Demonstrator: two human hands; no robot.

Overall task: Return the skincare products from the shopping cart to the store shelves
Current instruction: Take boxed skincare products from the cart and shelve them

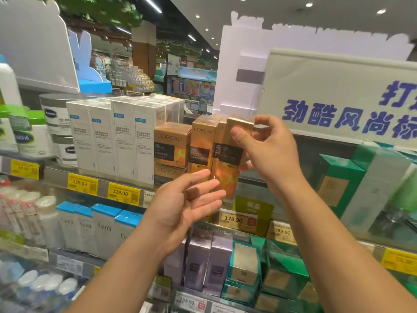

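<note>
On shelf (pixel 126 188) edge, yellow price tags (pixel 123 193); white boxes (pixel 112 136) left, green boxes (pixel 338 177) right, store aisle far behind. Right hand (pixel 268 152) pinches gold box (pixel 232 159) beside other L'Oreal boxes (pixel 171 145). Left hand (pixel 187 199) spread, palm up, below box.

Two hands show: the left hand (pixel 182 206) and the right hand (pixel 266 150). Tall gold L'Oréal boxes (pixel 202 145) number three, one held; squat gold L'Oréal boxes (pixel 170 143), two, stacked. White cartons (pixel 101 136) at centre left: four in front. Blue-topped Curél boxes (pixel 103 227): perhaps four, blurred.
</note>
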